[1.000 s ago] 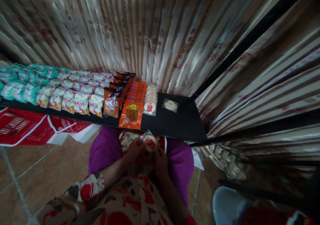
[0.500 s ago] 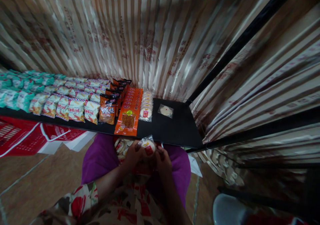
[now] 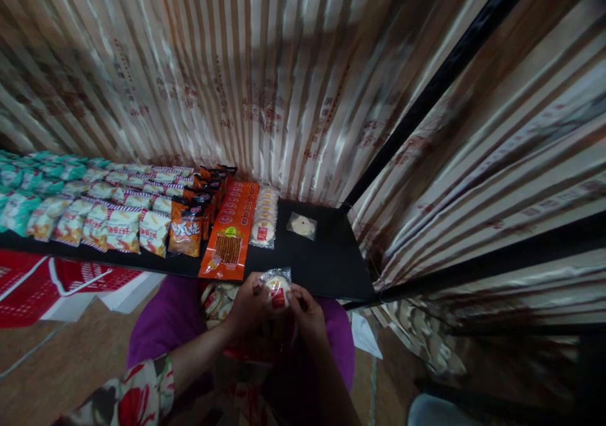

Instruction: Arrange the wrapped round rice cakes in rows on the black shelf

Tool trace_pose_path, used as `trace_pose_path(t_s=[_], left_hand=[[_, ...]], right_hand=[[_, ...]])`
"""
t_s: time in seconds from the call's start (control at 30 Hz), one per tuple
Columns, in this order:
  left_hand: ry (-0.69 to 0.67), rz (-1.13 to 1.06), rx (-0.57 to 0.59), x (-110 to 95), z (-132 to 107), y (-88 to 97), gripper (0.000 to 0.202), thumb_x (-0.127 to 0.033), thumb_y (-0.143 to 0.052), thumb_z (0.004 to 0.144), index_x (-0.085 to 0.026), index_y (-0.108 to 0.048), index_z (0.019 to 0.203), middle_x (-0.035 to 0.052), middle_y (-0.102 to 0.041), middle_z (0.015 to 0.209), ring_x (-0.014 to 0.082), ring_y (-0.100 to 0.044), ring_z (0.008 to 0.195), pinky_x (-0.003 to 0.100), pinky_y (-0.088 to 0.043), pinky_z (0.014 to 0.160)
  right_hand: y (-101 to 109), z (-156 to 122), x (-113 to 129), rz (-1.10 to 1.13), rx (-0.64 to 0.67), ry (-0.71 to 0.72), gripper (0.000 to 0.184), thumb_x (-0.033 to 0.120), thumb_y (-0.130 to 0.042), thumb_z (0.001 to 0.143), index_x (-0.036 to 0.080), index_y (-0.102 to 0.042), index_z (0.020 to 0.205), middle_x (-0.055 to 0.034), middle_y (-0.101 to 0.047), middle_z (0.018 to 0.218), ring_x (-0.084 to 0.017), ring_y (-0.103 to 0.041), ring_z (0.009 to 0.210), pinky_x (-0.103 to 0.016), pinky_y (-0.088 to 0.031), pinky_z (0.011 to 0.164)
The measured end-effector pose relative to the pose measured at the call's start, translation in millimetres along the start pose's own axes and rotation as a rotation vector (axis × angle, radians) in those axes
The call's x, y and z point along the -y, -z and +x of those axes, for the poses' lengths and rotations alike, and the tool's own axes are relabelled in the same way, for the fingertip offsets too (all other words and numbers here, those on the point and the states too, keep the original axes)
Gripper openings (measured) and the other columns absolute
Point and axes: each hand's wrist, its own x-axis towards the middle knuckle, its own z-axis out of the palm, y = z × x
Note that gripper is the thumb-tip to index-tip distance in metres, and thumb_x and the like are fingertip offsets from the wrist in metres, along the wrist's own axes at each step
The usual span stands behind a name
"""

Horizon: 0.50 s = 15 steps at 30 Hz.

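Note:
A round white cake in a clear wrapper with a red label [image 3: 277, 289] is held over my lap by both hands. My left hand [image 3: 249, 304] grips its left side and my right hand [image 3: 305, 311] pinches its right side. Beneath them on my purple lap lies a bag of more wrapped cakes [image 3: 216, 300]. Just ahead is a black shelf [image 3: 331, 262]. On it lie a row of the same cakes [image 3: 262, 216] and one single wrapped cake [image 3: 302, 225] to their right.
Left of the cakes lie a long orange snack strip [image 3: 230, 229], orange bags [image 3: 186, 233], striped white bags [image 3: 113, 221] and teal bags [image 3: 21, 192]. Striped curtains [image 3: 265, 79] hang behind and to the right. Red bags [image 3: 57, 281] lie on the floor.
The view has tilted and shifted left, so the shelf sits lower in the picture. Both hands have kept hold of the wrapped cake and raised it slightly toward the shelf edge.

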Motion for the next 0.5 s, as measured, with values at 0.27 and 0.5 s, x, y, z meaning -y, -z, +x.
trace_pose_path(t_s=[0.27, 0.5], left_hand=[[-0.023, -0.119, 0.042, 3.2, 47.8, -22.8, 0.022, -0.031, -0.059, 0.07, -0.018, -0.047, 0.083, -0.0046, -0.054, 0.064, 0.0088, -0.05, 0.052, 0.02, -0.042, 0.051], [-0.076, 0.205, -0.105, -21.2, 101.4, -34.6, 0.01, -0.018, -0.054, 0.077, -0.017, -0.052, 0.086, -0.0018, -0.057, 0.074, 0.0088, -0.053, 0.061, 0.02, -0.044, 0.06]], right_hand=[[17.4, 40.0, 23.6, -0.201, 0.092, 0.102, 0.036, 0.05, -0.054, 0.077, 0.019, -0.062, 0.091, -0.0046, -0.069, 0.087, -0.019, -0.064, 0.078, -0.028, -0.051, 0.07], [23.0, 102.7, 52.1, -0.513, 0.044, 0.336, 0.027, 0.044, -0.048, 0.08, 0.021, -0.06, 0.084, -0.0056, -0.062, 0.115, -0.021, -0.058, 0.103, -0.034, -0.043, 0.092]])
